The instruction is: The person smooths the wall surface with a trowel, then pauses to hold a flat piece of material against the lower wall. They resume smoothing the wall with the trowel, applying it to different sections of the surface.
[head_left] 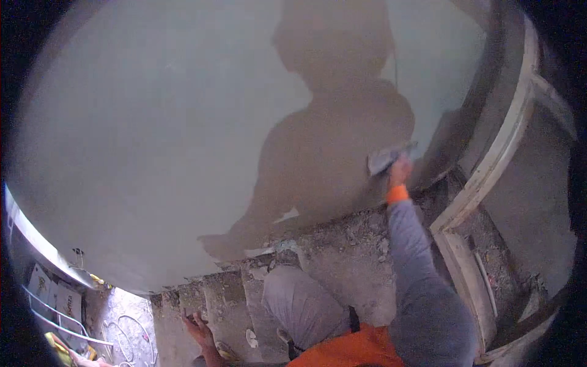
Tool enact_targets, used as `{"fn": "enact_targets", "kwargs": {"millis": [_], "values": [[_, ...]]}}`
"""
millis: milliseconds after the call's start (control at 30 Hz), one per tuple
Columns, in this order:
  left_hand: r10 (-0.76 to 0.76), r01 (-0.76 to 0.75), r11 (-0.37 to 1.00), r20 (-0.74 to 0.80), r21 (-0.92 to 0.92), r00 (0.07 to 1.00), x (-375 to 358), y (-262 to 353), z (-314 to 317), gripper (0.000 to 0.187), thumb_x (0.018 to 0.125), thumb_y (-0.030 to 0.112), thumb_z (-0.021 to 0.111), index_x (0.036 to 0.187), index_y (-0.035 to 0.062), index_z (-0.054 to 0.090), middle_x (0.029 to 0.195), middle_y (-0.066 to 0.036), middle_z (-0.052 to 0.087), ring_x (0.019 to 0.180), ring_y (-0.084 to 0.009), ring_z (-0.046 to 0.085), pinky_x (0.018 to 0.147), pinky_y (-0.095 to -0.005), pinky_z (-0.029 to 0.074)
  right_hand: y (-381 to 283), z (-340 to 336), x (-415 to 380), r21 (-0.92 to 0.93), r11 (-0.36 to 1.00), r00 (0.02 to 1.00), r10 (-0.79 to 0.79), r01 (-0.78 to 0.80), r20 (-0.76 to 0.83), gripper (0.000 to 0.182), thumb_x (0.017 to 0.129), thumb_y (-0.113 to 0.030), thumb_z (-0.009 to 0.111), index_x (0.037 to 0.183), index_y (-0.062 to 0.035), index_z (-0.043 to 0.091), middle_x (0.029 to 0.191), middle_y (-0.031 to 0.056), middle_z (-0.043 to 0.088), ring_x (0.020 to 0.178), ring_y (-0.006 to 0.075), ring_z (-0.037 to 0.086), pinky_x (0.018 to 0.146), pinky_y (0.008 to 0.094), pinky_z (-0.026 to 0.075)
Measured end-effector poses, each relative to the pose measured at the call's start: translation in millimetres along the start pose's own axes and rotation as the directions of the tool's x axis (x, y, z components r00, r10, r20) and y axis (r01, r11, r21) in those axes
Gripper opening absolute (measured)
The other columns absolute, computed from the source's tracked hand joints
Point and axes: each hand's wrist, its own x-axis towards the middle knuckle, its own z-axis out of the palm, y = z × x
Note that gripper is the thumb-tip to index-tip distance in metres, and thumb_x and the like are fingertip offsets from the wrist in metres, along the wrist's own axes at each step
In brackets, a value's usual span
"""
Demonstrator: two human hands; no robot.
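My right hand (401, 170), below a grey sleeve with an orange cuff, is closed round the handle of a plastering trowel (380, 160). The trowel's blade lies against, or very close to, the smooth grey plastered wall (171, 134), inside my shadow. Low in the view, my left hand (199, 330) hangs near the rough lower edge of the plaster. Its fingers are apart and hold nothing that I can see. My bent knee (299, 300) in grey trousers is between the two hands.
A pale frame (489, 171) curves down the right side, with a corner near my right arm. Rubble and bare masonry (348, 244) run beneath the plaster. At lower left are a cable (125, 333), pale rails (70, 327) and printed packages (55, 293).
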Motion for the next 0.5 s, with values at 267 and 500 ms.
{"fn": "enact_targets", "kwargs": {"millis": [267, 500], "values": [[0.029, -0.031, 0.999, 0.050, 0.036, 0.998, -6.3, -38.5, -10.1, 0.049, 0.092, 0.027, 0.048, 0.132, 0.0035, 0.032, 0.081, -0.009, 0.051, 0.055, -0.0142, 0.050, 0.049, -0.0272, 0.043, -305.1, -76.3, 278.8, 0.069, 0.777, 0.780, -0.624, 0.626, -0.043, 0.036, 0.079, -0.031, 0.057, 0.094, 0.0021, 0.057, 0.088, 0.0195, 0.059, 0.076, 0.0374, 0.055, 0.068, 0.0442, 0.043], [-0.035, 0.027, 0.989, 0.052, 0.142, 0.998, -13.2, 24.3, 1.2, 0.051, 0.092, 0.030, 0.048, 0.132, 0.0031, 0.031, 0.083, -0.010, 0.053, 0.057, -0.0147, 0.051, 0.050, -0.0282, 0.044, -175.3, -45.6, 139.5, 0.227, 0.888, 0.916, -0.393, 0.401, -0.079, 0.035, 0.077, -0.028, 0.065, 0.093, 0.0026, 0.057, 0.086, 0.0202, 0.060, 0.081, 0.0325, 0.058, 0.071, 0.0408, 0.046]]}}
